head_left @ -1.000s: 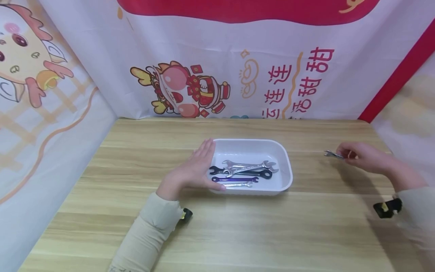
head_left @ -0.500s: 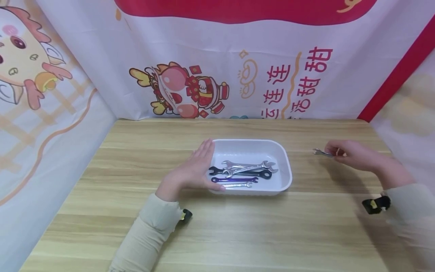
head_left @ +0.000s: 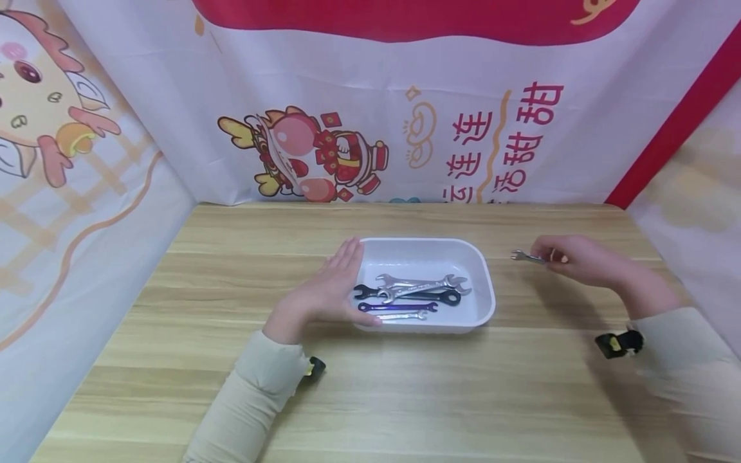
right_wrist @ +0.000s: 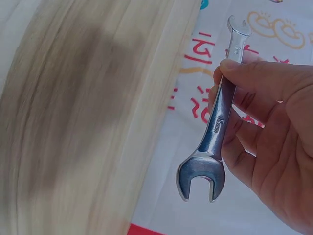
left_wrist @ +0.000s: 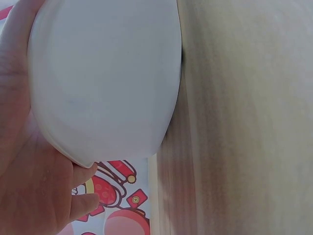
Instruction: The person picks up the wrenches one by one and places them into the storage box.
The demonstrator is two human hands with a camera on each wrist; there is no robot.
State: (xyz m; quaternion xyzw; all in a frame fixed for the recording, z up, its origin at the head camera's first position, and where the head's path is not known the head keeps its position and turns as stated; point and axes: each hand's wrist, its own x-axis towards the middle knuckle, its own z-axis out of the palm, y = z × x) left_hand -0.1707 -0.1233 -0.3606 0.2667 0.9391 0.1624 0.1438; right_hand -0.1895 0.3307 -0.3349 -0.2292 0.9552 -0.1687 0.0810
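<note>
My left hand point(head_left: 324, 292) rests against the left end of a white plastic tray point(head_left: 428, 328), fingers fairly straight along its far corner and thumb at the near rim. Inside the tray lie several wrenches: silver open-ended ones, a black wrench point(head_left: 448, 297), a purple wrench point(head_left: 399, 307) and a small silver wrench point(head_left: 408, 316). To the right of the tray, above the table, my right hand point(head_left: 585, 260) pinches a silver double open-ended wrench point(right_wrist: 219, 122) by its shank. Both its open ends show in the right wrist view. The tray's outer wall point(left_wrist: 107, 78) fills much of the left wrist view.
The tray stands on a wood-grain table point(head_left: 347, 399). A printed cloth backdrop point(head_left: 405, 64) rises behind the table's far edge and along both sides. Black camera mounts point(head_left: 619, 344) sit at the wrists.
My right hand has moved left toward the tray, carrying the silver wrench. The left hand and the tray have stayed in place.
</note>
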